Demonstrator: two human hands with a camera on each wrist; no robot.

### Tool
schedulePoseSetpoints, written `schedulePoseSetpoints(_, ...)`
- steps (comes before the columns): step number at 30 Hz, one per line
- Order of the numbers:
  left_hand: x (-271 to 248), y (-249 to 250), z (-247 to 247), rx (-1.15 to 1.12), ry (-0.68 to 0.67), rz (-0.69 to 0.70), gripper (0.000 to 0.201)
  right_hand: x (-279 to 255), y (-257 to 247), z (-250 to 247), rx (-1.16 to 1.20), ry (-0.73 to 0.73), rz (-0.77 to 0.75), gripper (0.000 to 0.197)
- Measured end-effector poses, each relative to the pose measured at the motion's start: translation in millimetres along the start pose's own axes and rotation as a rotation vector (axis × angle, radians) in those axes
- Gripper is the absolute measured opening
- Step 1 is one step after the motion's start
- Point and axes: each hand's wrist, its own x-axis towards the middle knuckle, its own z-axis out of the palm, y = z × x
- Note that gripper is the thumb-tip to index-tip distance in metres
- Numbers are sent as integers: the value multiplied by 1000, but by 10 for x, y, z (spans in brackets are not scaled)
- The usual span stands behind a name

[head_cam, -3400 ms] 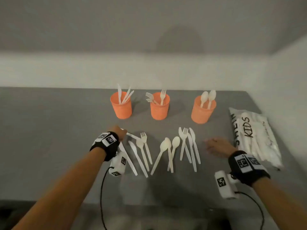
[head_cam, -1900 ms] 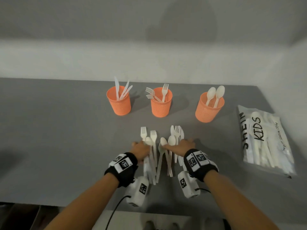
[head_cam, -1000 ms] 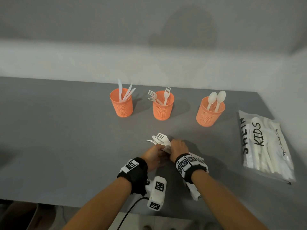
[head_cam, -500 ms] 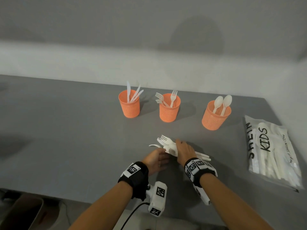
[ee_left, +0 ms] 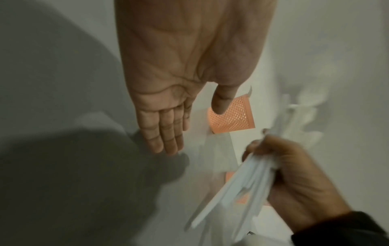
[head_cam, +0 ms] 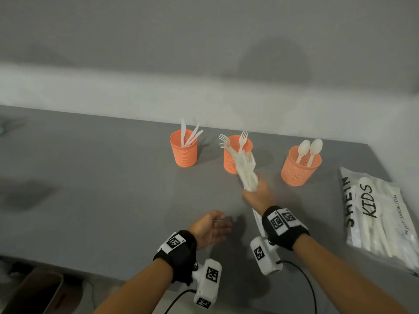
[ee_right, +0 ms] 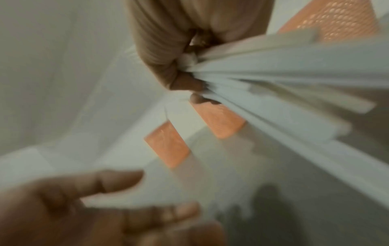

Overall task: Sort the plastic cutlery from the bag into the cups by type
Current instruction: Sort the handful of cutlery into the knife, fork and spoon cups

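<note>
My right hand (head_cam: 257, 196) grips a bunch of white plastic cutlery (head_cam: 247, 173) lifted off the grey table (head_cam: 90, 189), its fork ends pointing up in front of the middle cup. In the right wrist view the fingers (ee_right: 160, 55) curl round the bunch (ee_right: 273, 79). My left hand (head_cam: 212, 227) is empty, palm up, fingers straight (ee_left: 166, 133), just above the table. Three orange mesh cups stand in a row: the left cup (head_cam: 183, 148) holds knives, the middle cup (head_cam: 231, 155) forks, the right cup (head_cam: 299, 165) two spoons.
A white plastic bag (head_cam: 381, 211) printed with "KIDS" lies at the table's right side with more cutlery inside. The table's near edge runs just under my wrists. A pale wall stands behind the cups. A brown box (head_cam: 29, 291) is on the floor at lower left.
Both hands swept the spread cutlery into one pile. My right hand has now lifted the bunch off the table toward the middle cup, and my left hand has let go and drawn back.
</note>
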Motion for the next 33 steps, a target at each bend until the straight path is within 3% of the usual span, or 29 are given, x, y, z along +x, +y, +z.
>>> schedulePoseSetpoints(4, -68, 34, 39, -112, -31, -8, 33, 8, -317, -54, 324, 49, -40, 32)
schedulePoseSetpoints(10, -54, 90, 188, -257, -114, -26, 61, -265, -554, 82, 465, 99, -171, 35)
schedulePoseSetpoints(14, -31, 164, 275, -252, -143, -18, 52, -362, -572, 135, 536, 157, -190, 35)
schedulePoseSetpoints(18, -75, 205, 322, -171, -152, -21, 41, -415, -633, 154, 625, 222, -190, 56)
schedulePoseSetpoints(24, -182, 419, 403, -198, -111, 41, 34, -464, -621, 209, 579, 218, -185, 36)
schedulePoseSetpoints(33, -287, 420, 374, -296, -90, 2, 40, -438, -615, 279, 605, 199, -108, 35)
